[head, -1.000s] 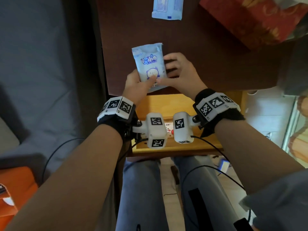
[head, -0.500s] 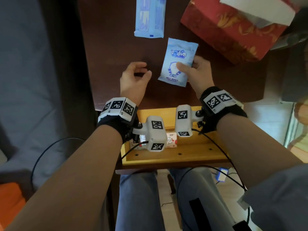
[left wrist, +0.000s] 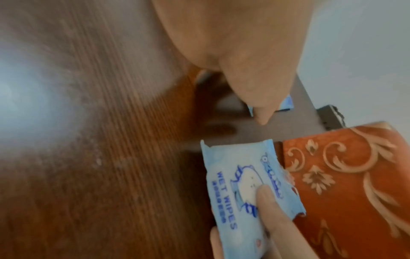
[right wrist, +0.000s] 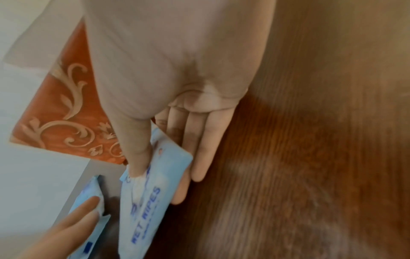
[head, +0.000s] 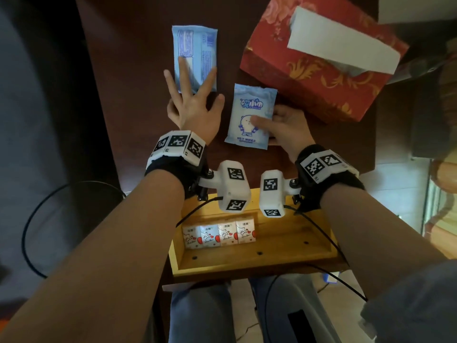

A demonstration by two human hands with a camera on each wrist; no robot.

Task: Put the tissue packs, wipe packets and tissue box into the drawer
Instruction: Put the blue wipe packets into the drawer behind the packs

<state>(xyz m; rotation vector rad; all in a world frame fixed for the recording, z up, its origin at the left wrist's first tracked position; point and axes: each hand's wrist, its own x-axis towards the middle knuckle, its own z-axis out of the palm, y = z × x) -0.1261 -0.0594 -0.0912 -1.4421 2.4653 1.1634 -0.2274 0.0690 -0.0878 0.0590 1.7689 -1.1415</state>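
Note:
A light blue wet wipes packet (head: pixel 249 112) with a cartoon print hangs just above the dark table, pinched by my right hand (head: pixel 265 118), thumb on top and fingers beneath (right wrist: pixel 195 157). The same packet (left wrist: pixel 239 185) (right wrist: pixel 150 201) appears in both wrist views. My left hand (head: pixel 195 92) reaches forward with fingers spread straight, the tips resting on a second blue wipe packet (head: pixel 195 53) (right wrist: pixel 92 191) lying print-down. A red tissue box (head: pixel 319 70) with a white tissue sticking out stands at the back right. Several small tissue packs (head: pixel 218 233) stand in a row inside the open wooden drawer (head: pixel 284 243).
The drawer juts out under the table's near edge, above my knees; its right half is bare wood. Cables (head: pixel 319 233) from the wrist cameras trail across it. The table (head: pixel 138 70) ends at a dark gap on the left.
My left hand let go of the cartoon packet and reached forward, fingers spread, onto the far packet. My right hand kept the cartoon packet and carried it rightward, toward the tissue box.

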